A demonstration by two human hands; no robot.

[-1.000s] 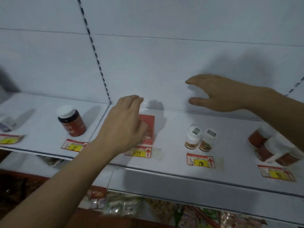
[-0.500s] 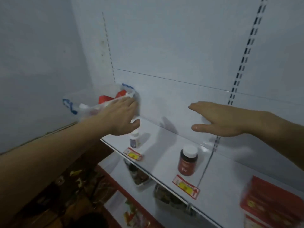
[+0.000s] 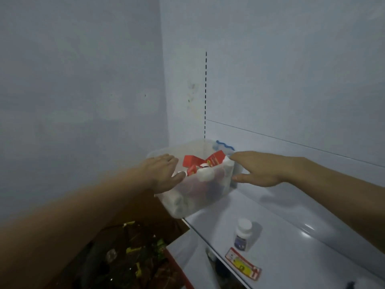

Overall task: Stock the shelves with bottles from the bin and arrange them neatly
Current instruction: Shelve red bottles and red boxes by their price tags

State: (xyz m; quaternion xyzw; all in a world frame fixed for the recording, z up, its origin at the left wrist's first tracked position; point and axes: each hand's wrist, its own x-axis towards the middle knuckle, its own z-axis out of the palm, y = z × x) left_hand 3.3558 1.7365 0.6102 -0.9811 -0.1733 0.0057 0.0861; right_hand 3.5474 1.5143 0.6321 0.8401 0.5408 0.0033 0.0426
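both hands (image 3: 164, 174) (image 3: 258, 170) at bin (image 3: 193, 203) — spread

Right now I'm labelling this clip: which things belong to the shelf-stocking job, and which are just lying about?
Job:
clear bin of bottles and red boxes
left hand
right hand
shelf
white-capped bottle

Lying about:
price label
clutter on the floor

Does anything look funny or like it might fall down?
Yes, the clear bin. It sits at the left end of the shelf, tilted, with its near corner sticking out past the shelf edge. The left hand and right hand are at its sides. The small white-capped bottle stands upright.
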